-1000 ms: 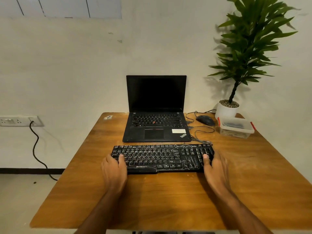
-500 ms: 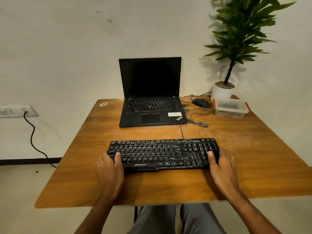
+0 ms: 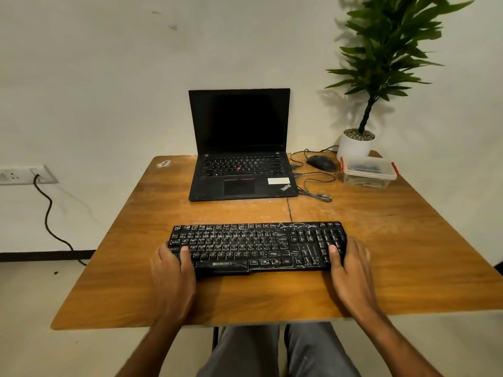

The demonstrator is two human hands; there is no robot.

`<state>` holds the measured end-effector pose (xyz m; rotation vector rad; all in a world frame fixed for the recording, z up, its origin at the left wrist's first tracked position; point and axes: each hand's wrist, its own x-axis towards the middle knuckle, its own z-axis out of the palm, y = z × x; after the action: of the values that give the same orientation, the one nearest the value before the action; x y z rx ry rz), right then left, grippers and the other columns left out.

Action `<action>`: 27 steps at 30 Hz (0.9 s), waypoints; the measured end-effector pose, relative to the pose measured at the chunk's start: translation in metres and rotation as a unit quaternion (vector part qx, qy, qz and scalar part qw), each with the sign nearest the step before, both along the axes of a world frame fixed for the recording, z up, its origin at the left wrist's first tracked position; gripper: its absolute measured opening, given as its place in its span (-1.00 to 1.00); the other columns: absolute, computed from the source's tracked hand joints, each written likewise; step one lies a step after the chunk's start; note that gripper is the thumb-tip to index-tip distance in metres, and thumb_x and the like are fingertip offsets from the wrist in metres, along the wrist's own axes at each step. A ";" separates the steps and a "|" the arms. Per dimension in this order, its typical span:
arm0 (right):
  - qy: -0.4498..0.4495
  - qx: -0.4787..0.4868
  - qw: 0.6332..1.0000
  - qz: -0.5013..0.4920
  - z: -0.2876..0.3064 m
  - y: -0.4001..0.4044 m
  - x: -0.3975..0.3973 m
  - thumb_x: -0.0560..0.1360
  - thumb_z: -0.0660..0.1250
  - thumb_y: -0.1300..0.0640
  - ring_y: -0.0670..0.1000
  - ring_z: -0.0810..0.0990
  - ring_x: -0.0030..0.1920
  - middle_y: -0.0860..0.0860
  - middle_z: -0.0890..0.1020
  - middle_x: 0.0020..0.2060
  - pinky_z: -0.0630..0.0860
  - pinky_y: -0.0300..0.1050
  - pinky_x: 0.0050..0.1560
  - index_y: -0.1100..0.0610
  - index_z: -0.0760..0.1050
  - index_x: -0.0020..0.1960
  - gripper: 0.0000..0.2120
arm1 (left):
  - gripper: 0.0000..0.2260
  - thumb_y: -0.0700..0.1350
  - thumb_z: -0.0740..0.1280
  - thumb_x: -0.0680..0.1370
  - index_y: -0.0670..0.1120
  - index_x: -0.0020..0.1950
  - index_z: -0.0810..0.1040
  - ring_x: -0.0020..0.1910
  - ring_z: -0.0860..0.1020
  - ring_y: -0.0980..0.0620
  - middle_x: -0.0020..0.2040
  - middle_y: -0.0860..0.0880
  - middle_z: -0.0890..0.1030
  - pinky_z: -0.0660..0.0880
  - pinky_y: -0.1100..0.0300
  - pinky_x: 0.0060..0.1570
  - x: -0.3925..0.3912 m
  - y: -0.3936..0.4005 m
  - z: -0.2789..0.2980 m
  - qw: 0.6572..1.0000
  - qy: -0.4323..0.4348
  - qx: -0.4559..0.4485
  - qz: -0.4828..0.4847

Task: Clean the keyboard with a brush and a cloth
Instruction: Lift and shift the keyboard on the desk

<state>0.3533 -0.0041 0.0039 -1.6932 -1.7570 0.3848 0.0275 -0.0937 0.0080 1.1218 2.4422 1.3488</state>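
Fingers of the left hand curl round the left end of the black, dust-streaked rectangular plastic keyboard, with the thumb lying on top of the keys; the right hand grips the right end the same way, thumb on the number pad and fingers wrapped over the edge. That keyboard lies flat across the near middle of the worn brown wooden table, its cable running back toward the open black laptop with a dark screen. Compared with half a second ago and a second ago, both hands hold the same ends, but the keyboard now sits well apart from the laptop, closer to the table's near edge, where before it lay just in front of the laptop. Right of the laptop lie a black computer mouse and a loose coil of thin cable. Beyond them, at the far right corner, a clear plastic box with red clips stands just beside a white pot holding a tall green leafy plant. Grey trousers show below the table edge.
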 end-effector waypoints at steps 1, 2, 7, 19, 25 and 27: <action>0.001 -0.003 1.000 -0.003 0.000 0.000 0.000 0.59 0.05 -0.19 0.12 0.31 0.40 0.13 0.45 0.36 0.36 0.01 0.31 0.23 0.30 0.48 -0.37 | -0.60 0.00 0.18 0.70 -0.26 0.39 0.45 0.13 0.38 -0.05 0.23 -0.24 0.54 0.38 -0.12 0.23 0.000 -0.001 0.001 1.000 -0.001 0.005 -0.002; 0.001 -0.006 1.000 -0.006 -0.001 0.000 0.001 0.62 0.08 -0.15 0.13 0.29 0.42 0.14 0.44 0.39 0.35 0.05 0.35 0.24 0.28 0.50 -0.39 | -0.54 0.04 0.15 0.66 -0.27 0.39 0.45 0.14 0.38 -0.06 0.23 -0.24 0.54 0.37 -0.12 0.23 0.001 -0.001 0.002 1.000 -0.004 0.008 -0.002; 0.003 -0.002 1.000 -0.005 -0.001 0.000 0.002 0.63 0.10 -0.11 0.12 0.28 0.44 0.14 0.42 0.42 0.32 0.05 0.39 0.25 0.26 0.52 -0.40 | -0.46 0.11 0.09 0.61 -0.26 0.38 0.45 0.13 0.36 -0.03 0.23 -0.24 0.54 0.36 -0.08 0.21 0.002 -0.001 0.003 1.000 -0.009 0.013 -0.007; -0.013 0.017 1.000 -0.007 0.010 0.010 0.008 0.65 0.15 -0.05 0.14 0.31 0.42 0.19 0.45 0.38 0.33 0.01 0.34 0.28 0.28 0.50 -0.46 | -0.49 0.08 0.12 0.69 -0.29 0.45 0.39 0.31 0.44 -0.22 0.31 -0.27 0.52 0.41 -0.22 0.36 0.009 0.014 0.012 0.997 0.065 -0.026 -0.021; -0.021 0.024 0.999 -0.022 0.032 0.055 0.028 0.66 0.17 -0.02 0.15 0.25 0.49 0.20 0.38 0.45 0.28 0.05 0.41 0.28 0.22 0.53 -0.44 | -0.51 0.04 0.16 0.72 -0.20 0.58 0.30 0.43 0.40 -0.08 0.46 -0.17 0.44 0.35 -0.07 0.45 0.050 0.075 0.042 0.994 0.051 0.028 -0.097; -0.028 0.035 0.998 -0.036 0.039 0.075 0.037 0.66 0.18 -0.01 0.15 0.29 0.44 0.20 0.43 0.39 0.25 -0.06 0.32 0.28 0.28 0.50 -0.48 | -0.52 -0.02 0.20 0.72 -0.19 0.60 0.27 0.48 0.37 -0.06 0.50 -0.15 0.43 0.32 -0.02 0.50 0.065 0.103 0.046 0.989 0.061 0.032 -0.129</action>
<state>0.3902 0.0708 0.0425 -1.7274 -1.7231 0.2425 0.0923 0.0093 0.0542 1.5193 2.2458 1.3216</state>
